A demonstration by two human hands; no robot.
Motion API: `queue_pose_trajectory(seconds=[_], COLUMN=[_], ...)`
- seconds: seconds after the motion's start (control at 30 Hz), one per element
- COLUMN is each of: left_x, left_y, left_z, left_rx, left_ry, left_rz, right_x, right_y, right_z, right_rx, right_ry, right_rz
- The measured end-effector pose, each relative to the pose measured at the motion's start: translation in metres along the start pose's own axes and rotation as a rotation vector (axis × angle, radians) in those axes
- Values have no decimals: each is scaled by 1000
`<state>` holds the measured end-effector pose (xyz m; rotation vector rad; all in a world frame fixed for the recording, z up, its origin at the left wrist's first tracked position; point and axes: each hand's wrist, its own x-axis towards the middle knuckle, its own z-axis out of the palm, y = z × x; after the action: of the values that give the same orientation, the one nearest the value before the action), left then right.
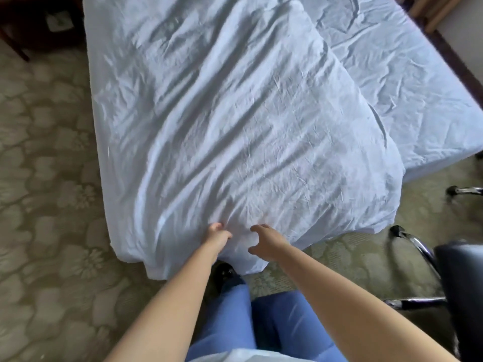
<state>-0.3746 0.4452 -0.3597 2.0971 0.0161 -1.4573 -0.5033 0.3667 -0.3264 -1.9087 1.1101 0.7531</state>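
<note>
Pale blue, probably soft and light, the sheet [235,131] lies wrinkled over the bed [405,82], its near edge, the best hold, pinched by the curled left hand [218,237], while the half-open right hand [265,242] beside holds nothing.

Left hand [217,236] gripping rumpled sheet [235,126], right hand [264,242] half-open beside

Creased matt cloth sheet [235,121], patterned woven carpet [52,205], glossy chrome chair legs [418,246]
</note>
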Motion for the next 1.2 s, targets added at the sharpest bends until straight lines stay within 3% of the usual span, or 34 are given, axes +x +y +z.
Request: queue_pose_trajectory(seconds=[0.1, 0.2, 0.33, 0.53, 0.73, 0.8, 0.87, 0.97, 1.1, 1.2], left_x=[10, 9, 9, 26, 39, 36, 25, -4, -44, -64], left_y=[-9, -17, -37, -65, -88, -93, -94, -82, -44, -19], left_z=[18, 40, 76, 126, 163, 168, 175, 189, 201, 187], left_rx=[-20, -10, 50, 179, 248, 303, 450, 754, 836, 986], left_ry=[96, 233, 212, 428, 525, 534, 535, 544, 640, 729], left_rz=[5, -51, 29, 167, 235, 225, 212, 216, 235, 458], right_x=[10, 22, 50, 112, 153, 145, 118, 55, -7, -36], right_y=[22, 53, 101, 170, 203, 197, 181, 154, 149, 151], right_z=[4, 7, 11, 36, -1, -10, -17, -44, -77, -108], right_rx=[-183, -625, -945, -1085, -1577, -1401, -1038, -635, -386, -295], right_ry=[13, -3, -18, 365, 537, 504, 415, 253, 241, 278], right_rz=[-62, -196, -305, -699, -951, -1007, -1061, -817, -599, -557])
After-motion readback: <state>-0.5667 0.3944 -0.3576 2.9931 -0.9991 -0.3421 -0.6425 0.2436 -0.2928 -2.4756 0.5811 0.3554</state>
